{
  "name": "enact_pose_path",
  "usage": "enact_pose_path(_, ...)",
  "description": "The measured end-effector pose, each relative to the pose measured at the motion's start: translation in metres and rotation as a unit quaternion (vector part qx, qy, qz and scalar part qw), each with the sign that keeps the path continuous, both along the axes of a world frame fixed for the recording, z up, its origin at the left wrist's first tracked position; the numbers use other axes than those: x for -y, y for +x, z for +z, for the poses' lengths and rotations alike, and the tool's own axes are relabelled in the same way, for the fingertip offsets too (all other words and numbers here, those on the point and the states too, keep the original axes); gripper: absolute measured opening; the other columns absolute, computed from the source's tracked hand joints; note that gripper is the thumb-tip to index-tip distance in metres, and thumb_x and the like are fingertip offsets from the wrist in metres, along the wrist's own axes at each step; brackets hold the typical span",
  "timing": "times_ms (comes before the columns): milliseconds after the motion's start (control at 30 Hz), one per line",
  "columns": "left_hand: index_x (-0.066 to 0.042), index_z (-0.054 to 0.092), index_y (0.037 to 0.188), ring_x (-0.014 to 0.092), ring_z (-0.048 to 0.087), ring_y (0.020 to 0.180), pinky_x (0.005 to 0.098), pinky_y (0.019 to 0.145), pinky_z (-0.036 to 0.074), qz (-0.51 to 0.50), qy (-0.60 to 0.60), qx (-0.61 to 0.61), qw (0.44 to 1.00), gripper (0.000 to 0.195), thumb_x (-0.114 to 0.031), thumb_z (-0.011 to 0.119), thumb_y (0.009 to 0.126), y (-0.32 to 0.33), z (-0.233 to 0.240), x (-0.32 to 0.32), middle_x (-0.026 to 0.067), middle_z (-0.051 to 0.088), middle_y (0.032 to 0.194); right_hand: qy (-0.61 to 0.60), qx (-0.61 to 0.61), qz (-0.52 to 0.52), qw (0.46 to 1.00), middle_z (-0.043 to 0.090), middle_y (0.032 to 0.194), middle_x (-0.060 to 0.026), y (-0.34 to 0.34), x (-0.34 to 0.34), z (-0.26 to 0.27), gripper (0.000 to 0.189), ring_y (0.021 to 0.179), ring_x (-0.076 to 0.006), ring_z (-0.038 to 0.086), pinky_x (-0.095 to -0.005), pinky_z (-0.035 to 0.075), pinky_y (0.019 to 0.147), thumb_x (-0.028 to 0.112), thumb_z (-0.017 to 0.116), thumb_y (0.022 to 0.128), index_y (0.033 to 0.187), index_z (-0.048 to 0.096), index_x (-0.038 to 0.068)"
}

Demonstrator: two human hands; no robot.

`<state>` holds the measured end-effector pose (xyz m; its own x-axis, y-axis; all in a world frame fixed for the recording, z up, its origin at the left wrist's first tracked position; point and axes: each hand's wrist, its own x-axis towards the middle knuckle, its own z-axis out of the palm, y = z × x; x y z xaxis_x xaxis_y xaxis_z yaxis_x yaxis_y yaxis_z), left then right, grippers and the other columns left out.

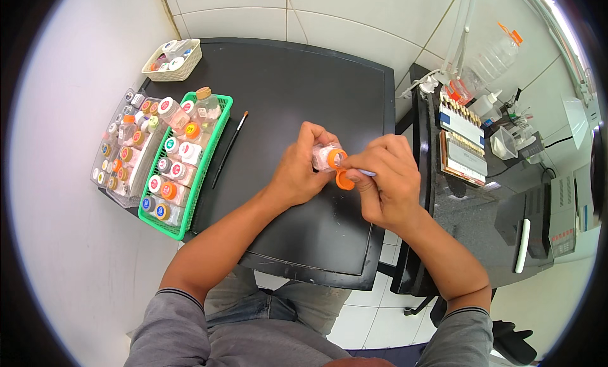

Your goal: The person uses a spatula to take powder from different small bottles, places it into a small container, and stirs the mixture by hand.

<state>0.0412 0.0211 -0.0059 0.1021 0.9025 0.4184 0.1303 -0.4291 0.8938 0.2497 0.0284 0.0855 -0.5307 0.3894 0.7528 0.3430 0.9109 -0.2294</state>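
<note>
My left hand (pixel 302 167) grips a small clear powder bottle (pixel 323 157) with an orange neck, tilted toward the right. Its orange flip cap (pixel 345 180) hangs folded back below the mouth. Pinched in my right hand (pixel 390 179) is a thin lilac tool (pixel 367 172), mostly covered by the fingers; its tip is at the bottle mouth, and I cannot tell whether it reaches inside. Pale powder shows within the bottle. A black-handled brush (pixel 230 149) with brown bristles lies on the black table (pixel 285 82) left of my hands.
On the left stand a green plastic basket (pixel 228 111) of capped powder bottles, a clear rack (pixel 127 201) of more bottles and a cream basket (pixel 192 62). The right-hand counter (pixel 451 215) holds tooth shade guides (pixel 463 153), a large plastic bottle (pixel 491 58) and a plastic container (pixel 503 143).
</note>
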Motion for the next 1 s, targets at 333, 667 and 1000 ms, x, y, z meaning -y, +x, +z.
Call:
enact_pose_path(333,-0.002,0.059,0.143,0.031,0.074,0.119,0.0425,0.102,0.059,-0.004,0.014,-0.031,0.999,0.056,0.002,0.084,0.093,-0.003,0.008,0.003,0.0162,0.07,0.129,0.006,0.003,-0.031,1.0,0.073,0.09,-0.0032,0.0,0.001,0.001,0.017,0.085,-0.0274,0.063,-0.0425,0.044,0.081,0.007,0.085,0.091,0.107,0.08,0.008)
enact_pose_path(667,-0.003,0.055,0.15,0.027,0.07,0.127,0.0393,0.107,0.058,-0.032,0.075,-0.059,0.995,0.06,-0.012,0.088,0.101,-0.004,0.001,-0.002,0.0156,0.065,0.139,-0.044,-0.039,-0.02,0.998,0.071,0.09,-0.0049,0.002,-0.001,-0.003,0.013,0.086,-0.0281,0.061,-0.0432,0.044,0.083,0.008,0.085,0.094,0.106,0.08,0.008)
enact_pose_path(1000,-0.006,0.049,0.138,0.035,0.078,0.108,0.0437,0.093,0.062,-0.005,0.003,-0.03,1.0,0.059,-0.008,0.09,0.097,-0.003,-0.003,-0.001,0.0194,0.071,0.13,-0.004,-0.002,-0.006,1.0,0.073,0.094,-0.0021,-0.001,0.004,0.002,0.017,0.087,-0.0271,0.06,-0.0425,0.042,0.085,0.01,0.087,0.092,0.107,0.081,0.011)
